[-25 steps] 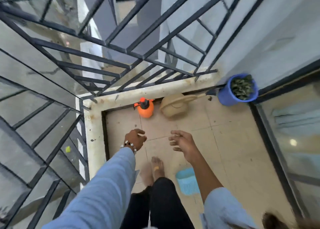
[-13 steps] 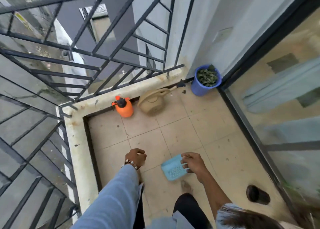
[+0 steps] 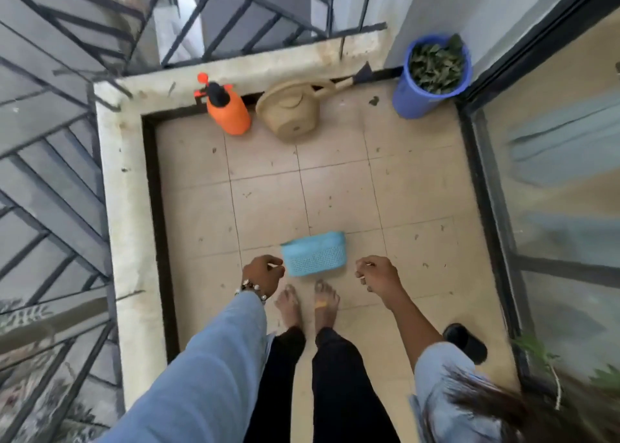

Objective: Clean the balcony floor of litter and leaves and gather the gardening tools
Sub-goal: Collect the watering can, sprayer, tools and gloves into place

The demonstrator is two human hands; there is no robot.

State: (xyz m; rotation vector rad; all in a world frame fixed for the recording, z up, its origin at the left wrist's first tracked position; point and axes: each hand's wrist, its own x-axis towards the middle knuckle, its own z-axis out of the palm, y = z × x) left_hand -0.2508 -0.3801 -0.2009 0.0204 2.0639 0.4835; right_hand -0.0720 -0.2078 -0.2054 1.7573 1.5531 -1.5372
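Both hands, left hand [image 3: 263, 274] and right hand [image 3: 377, 273], hang loosely curled, empty, flanking the blue basket [image 3: 313, 254].

One sprayer [image 3: 228, 112], one watering can [image 3: 289, 113], one bucket [image 3: 431, 76], one basket [image 3: 314, 254].

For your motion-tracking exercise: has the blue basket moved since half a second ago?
Yes. The blue basket left the right hand and now lies on the floor tiles before the feet.
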